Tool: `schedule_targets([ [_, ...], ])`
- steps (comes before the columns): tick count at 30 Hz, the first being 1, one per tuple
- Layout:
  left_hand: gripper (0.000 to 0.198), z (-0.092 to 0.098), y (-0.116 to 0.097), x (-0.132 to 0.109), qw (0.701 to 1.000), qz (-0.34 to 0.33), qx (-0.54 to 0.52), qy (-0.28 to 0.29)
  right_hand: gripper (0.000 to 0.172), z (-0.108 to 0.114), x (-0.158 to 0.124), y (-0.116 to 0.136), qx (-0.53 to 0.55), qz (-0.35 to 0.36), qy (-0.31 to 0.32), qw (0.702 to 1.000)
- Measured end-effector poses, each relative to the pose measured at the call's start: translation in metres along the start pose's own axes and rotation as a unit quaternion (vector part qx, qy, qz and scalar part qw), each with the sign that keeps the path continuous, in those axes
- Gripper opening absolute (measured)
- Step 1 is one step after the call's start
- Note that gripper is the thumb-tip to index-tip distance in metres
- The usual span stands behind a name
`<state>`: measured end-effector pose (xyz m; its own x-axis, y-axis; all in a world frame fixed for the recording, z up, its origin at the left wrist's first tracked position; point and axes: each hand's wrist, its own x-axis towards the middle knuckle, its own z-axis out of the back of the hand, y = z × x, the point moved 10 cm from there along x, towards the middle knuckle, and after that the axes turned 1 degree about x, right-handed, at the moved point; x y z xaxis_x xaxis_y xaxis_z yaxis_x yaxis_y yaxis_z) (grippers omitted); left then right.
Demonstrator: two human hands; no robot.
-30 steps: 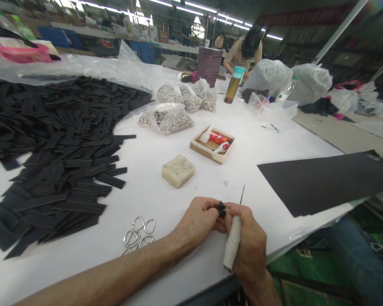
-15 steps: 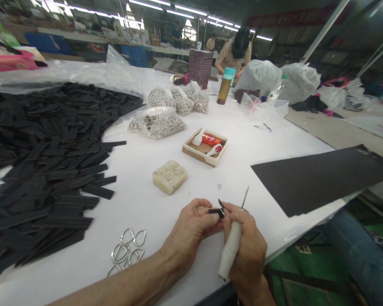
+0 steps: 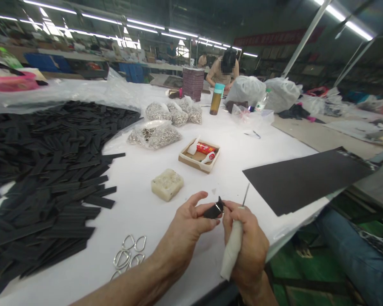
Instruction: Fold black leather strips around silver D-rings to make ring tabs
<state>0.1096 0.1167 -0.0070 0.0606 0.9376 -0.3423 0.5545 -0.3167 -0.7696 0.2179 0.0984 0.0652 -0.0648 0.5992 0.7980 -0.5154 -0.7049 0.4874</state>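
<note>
My left hand [image 3: 183, 231] pinches a short black strip [image 3: 212, 211] between thumb and fingers. A bit of shiny metal, seemingly a ring, shows where the strip bends near its right end. My right hand [image 3: 250, 244] has its fingertips at that same end, touching or gripping it. Held in the right palm is an awl [image 3: 231, 250] with a pale wrapped handle, its thin metal spike pointing up and away from me. Several silver D-rings [image 3: 140, 243] lie on the white table beside my left forearm, which covers some of them.
A large heap of black strips [image 3: 60, 170] spreads over the left side. Ahead are a yellowish wax-like block [image 3: 167, 184], a shallow box [image 3: 191, 163] with small tubes, bags of metal rings [image 3: 159, 135] and a bottle [image 3: 215, 100]. A black sheet [image 3: 303, 180] lies right. A person works beyond.
The strip has turned in my left hand, so more of its dark face shows, and my left fingers have spread a little. My right hand keeps the awl. The camera view has shifted slightly.
</note>
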Motion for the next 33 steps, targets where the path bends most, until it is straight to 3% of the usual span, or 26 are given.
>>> schedule_targets([
  [7,0.063,-0.002,-0.014,-0.005,0.996,-0.004,0.093,0.000,0.017,-0.011,-0.010,0.022,0.004,0.119,0.107,0.987],
  [12,0.056,0.003,-0.011,-0.003,0.996,0.065,0.062,-0.007,0.015,-0.011,-0.012,0.033,-0.049,0.178,0.135,0.974],
  [15,0.059,0.004,-0.011,0.000,0.995,0.067,0.068,-0.001,0.017,-0.014,-0.012,0.037,-0.073,0.187,0.147,0.969],
  [19,0.070,0.004,-0.015,0.003,0.988,0.027,0.148,0.024,0.016,-0.017,-0.017,0.036,-0.032,0.172,0.159,0.972],
  [21,0.071,0.008,-0.020,0.004,0.975,-0.011,0.220,0.015,0.014,-0.017,-0.017,0.027,0.005,0.129,0.157,0.979],
  [25,0.068,0.000,-0.042,-0.004,0.904,-0.159,0.396,0.017,0.015,-0.011,-0.008,0.000,0.054,0.001,0.130,0.990],
  [28,0.071,-0.014,-0.048,-0.015,0.860,-0.228,0.453,0.051,0.013,-0.019,0.003,-0.001,0.057,-0.013,0.173,0.983],
  [33,0.073,-0.022,-0.055,-0.024,0.875,-0.249,0.409,0.071,0.013,-0.028,0.014,0.011,0.015,0.027,0.231,0.972],
])
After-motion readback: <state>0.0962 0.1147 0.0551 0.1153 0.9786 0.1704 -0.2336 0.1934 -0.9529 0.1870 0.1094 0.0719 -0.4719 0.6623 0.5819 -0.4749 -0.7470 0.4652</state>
